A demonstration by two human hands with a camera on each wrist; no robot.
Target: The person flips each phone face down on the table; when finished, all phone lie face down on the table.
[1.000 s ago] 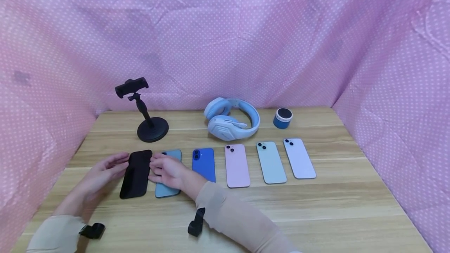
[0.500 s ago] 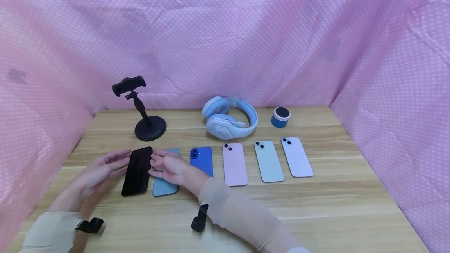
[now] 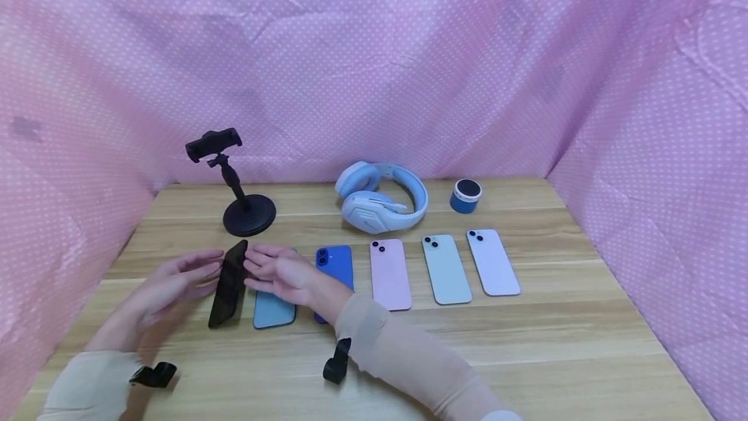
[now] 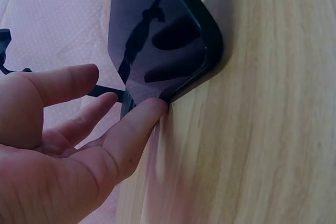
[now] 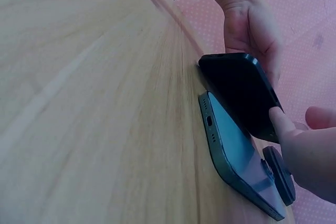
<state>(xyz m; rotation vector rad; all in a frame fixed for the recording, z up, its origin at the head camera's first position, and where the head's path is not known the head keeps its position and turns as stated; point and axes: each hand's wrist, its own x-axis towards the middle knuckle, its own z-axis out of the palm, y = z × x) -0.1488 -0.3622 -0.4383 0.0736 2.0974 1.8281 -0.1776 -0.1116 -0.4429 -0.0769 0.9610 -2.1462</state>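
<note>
A black smartphone point(image 3: 228, 286) is tipped up on its left long edge, its glossy screen towards my left hand point(image 3: 175, 283). In the left wrist view, one left fingertip point(image 4: 157, 104) touches the lower edge of the phone point(image 4: 163, 40), and the other fingers are spread apart from it. My right hand point(image 3: 286, 276) reaches in from the other side. In the right wrist view, a right fingertip point(image 5: 276, 115) is right at the raised phone point(image 5: 236, 87). A light blue phone point(image 3: 274, 312) lies flat under my right hand, partly hidden.
Rightward in a row lie a blue phone point(image 3: 336, 264), a pink phone point(image 3: 391, 278), a pale green phone point(image 3: 447, 271) and a white phone point(image 3: 494, 265). Behind stand a black phone stand point(image 3: 248, 214), blue headphones point(image 3: 374, 212) and a small blue speaker point(image 3: 464, 201).
The black phone has gone from lying nearly flat to standing tilted, its right edge rising leftward. Both hands have stayed beside it, the right shifting slightly left.
</note>
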